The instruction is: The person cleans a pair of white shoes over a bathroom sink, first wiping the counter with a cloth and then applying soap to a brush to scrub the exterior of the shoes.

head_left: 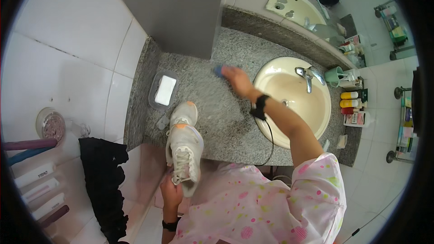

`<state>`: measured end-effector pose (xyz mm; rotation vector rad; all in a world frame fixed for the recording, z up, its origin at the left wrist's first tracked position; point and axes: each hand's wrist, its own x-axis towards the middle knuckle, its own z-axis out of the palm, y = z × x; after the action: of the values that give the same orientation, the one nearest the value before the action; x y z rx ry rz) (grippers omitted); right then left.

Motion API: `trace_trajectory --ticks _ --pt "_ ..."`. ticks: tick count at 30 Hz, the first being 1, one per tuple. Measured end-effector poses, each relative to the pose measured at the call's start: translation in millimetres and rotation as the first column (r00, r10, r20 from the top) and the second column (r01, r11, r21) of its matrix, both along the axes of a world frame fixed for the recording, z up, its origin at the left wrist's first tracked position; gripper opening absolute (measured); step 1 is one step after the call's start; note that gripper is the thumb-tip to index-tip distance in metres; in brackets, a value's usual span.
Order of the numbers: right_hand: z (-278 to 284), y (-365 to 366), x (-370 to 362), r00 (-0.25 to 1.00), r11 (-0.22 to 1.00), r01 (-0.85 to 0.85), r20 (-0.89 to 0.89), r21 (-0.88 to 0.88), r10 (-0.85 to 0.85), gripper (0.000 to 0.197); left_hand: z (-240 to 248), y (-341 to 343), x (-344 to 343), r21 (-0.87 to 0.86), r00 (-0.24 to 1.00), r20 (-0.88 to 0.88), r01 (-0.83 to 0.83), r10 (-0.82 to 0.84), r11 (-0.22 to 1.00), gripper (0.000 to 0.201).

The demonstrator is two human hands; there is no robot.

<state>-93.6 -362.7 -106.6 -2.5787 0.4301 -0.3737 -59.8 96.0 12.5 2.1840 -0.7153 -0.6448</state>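
Note:
My left hand [172, 192] grips a white lace-up sneaker [184, 149] by its heel end, with the toe pointing away from me over the counter's front edge. Just beyond its toe shows another pale shoe part [184, 112] with an orange mark; whether it is a second sneaker I cannot tell. Out over the counter to the right, my right hand [238, 80] is closed on a small blue object [219, 71], blurred, kind unclear. Left of the shoe sits a clear plastic tub [153, 94] holding a white block [166, 90]. A small clear piece [162, 123] lies beside the toe.
An oval cream basin [266, 129] with a chrome tap [308, 79] is set into the grey granite counter [226, 126]. Bottles [349, 99] and a green cup [333, 77] stand behind it. A dark cable [271, 144] hangs below my right wrist. Black cloth [104, 176] hangs at left.

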Motion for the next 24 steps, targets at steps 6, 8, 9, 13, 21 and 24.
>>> trace_trajectory --ticks 6,8,9,13,21,24 --pt "-6.1 12.4 -73.8 0.983 0.983 -0.182 -0.027 0.035 0.183 0.035 1.1 -12.4 4.6 0.044 0.997 -0.046 0.061 -0.059 0.997 0.026" --pt "-10.6 -31.3 -74.5 0.986 0.983 0.133 0.085 0.129 -0.145 0.033 5.4 -15.5 0.7 0.019 0.995 -0.097 -0.010 0.012 1.000 0.026" --pt "-19.0 -60.5 -79.3 0.926 0.930 0.321 0.145 0.177 -0.347 0.034 8.9 -17.7 1.6 0.017 0.995 -0.098 -0.003 0.005 1.000 0.026" --pt "-38.9 -185.8 -114.1 0.722 0.691 0.683 0.071 -0.236 -0.688 0.027 9.9 -20.9 2.4 -0.003 0.999 -0.049 0.015 -0.015 1.000 0.025" --pt "-80.9 -131.8 -23.3 0.694 0.710 0.692 -0.149 -0.132 -0.705 0.030 14.3 -17.3 -11.9 0.040 0.997 -0.066 -0.044 0.046 0.998 0.024" --pt "-62.6 -71.3 -3.4 0.961 0.915 0.277 0.079 -0.292 -0.266 0.028 15.7 -22.7 -12.3 0.000 1.000 0.001 -0.003 0.003 1.000 0.024"
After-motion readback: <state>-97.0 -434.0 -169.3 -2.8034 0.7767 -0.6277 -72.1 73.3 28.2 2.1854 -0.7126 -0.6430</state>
